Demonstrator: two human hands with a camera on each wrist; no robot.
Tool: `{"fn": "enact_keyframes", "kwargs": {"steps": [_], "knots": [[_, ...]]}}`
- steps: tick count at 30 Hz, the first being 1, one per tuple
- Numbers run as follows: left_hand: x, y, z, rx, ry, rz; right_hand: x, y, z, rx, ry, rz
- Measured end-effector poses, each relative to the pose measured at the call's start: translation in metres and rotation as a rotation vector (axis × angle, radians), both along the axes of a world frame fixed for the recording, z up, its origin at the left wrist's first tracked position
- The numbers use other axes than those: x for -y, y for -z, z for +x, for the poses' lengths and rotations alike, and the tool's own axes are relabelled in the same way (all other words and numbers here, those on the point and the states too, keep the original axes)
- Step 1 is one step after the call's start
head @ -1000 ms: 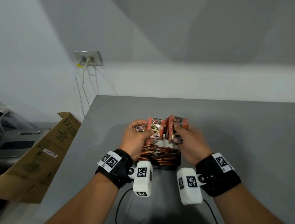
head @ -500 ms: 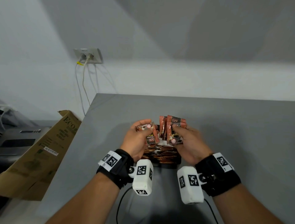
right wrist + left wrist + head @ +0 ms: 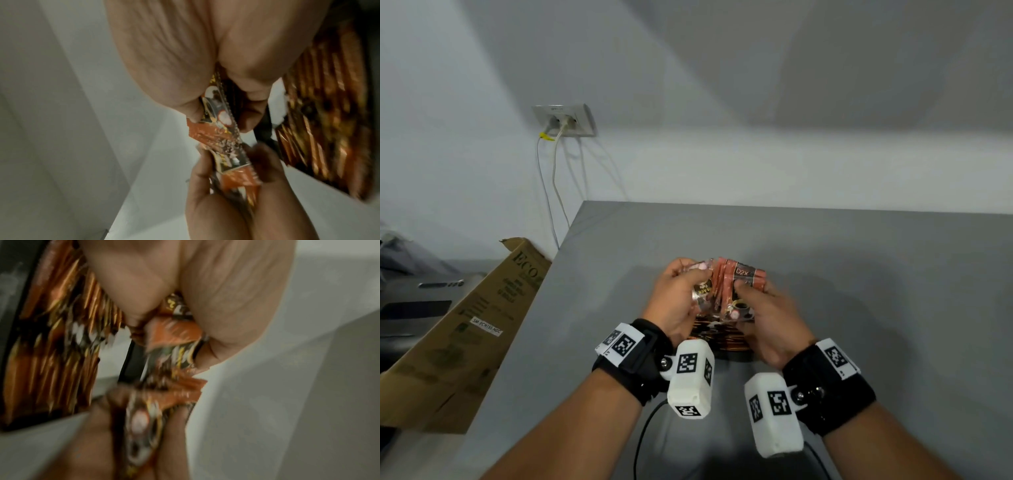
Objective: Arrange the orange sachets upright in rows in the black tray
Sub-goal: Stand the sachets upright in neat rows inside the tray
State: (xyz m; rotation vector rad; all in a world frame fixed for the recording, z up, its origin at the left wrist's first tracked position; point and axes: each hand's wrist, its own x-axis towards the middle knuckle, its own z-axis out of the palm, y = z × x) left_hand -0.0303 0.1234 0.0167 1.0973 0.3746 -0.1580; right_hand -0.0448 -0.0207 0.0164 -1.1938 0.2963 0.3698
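Both hands hold orange sachets above the far end of the black tray [image 3: 729,354]. My left hand [image 3: 681,294] grips a small bunch of sachets [image 3: 703,286], tilted and turned sideways. A second bunch [image 3: 743,291] stands upright with its printed face toward me, pinched by my right hand [image 3: 763,308]. The two bunches meet edge to edge. Rows of orange sachets [image 3: 717,337] stand upright in the tray beneath the hands. The left wrist view shows the packed rows [image 3: 55,340] and the held sachets [image 3: 174,332]; the right wrist view shows the pinched sachets [image 3: 213,129] and the rows [image 3: 320,104].
The tray sits on a grey table [image 3: 859,291] whose left edge runs past a leaning cardboard box [image 3: 465,335]. A wall socket [image 3: 565,120] with cables hangs behind. A black cable [image 3: 643,431] trails off the table's near edge.
The left hand has turned its sachets from upright to sideways and brought them against the right hand's bunch. Both hands have drawn closer together over the tray.
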Motion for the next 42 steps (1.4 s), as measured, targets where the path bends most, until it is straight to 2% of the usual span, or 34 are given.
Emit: {"fn": "enact_keyframes", "kwargs": {"steps": [4,6,9,11,16,20,22,26,32,35,38,42], "knots": [[-0.018,0.001,-0.002,0.033,0.257,0.396,0.021,-0.021,0.018,0.089,0.003,-0.038],[-0.019,0.001,-0.004,0.037,0.279,0.478,0.029,-0.028,0.025,0.115,0.045,-0.023],[-0.018,0.003,-0.001,0.005,0.102,0.350,0.032,-0.028,0.024,0.091,0.088,0.020],[-0.016,0.005,-0.001,0.013,0.005,0.242,0.026,-0.024,0.015,0.058,0.033,0.018],[0.001,0.006,-0.005,0.048,0.022,0.134,0.003,-0.010,0.006,-0.014,-0.023,0.002],[-0.004,0.005,-0.005,-0.060,0.034,-0.032,0.012,-0.011,0.016,-0.026,0.093,0.046],[-0.010,0.006,-0.003,-0.088,0.014,-0.027,0.021,-0.013,0.019,-0.016,0.138,0.088],[-0.015,0.004,-0.001,-0.062,0.022,0.034,0.031,-0.013,0.016,-0.037,0.121,0.154],[-0.011,0.010,0.002,-0.040,-0.045,0.070,0.020,0.000,0.005,-0.018,-0.014,0.110],[0.000,0.004,0.002,-0.055,-0.020,-0.086,0.006,0.000,-0.002,0.103,-0.055,-0.009],[0.005,-0.002,-0.003,-0.059,0.117,-0.228,-0.003,-0.003,-0.004,0.209,-0.053,-0.213],[0.013,-0.003,-0.006,-0.083,0.210,-0.275,-0.008,-0.006,-0.004,0.431,-0.166,-0.501]]}}
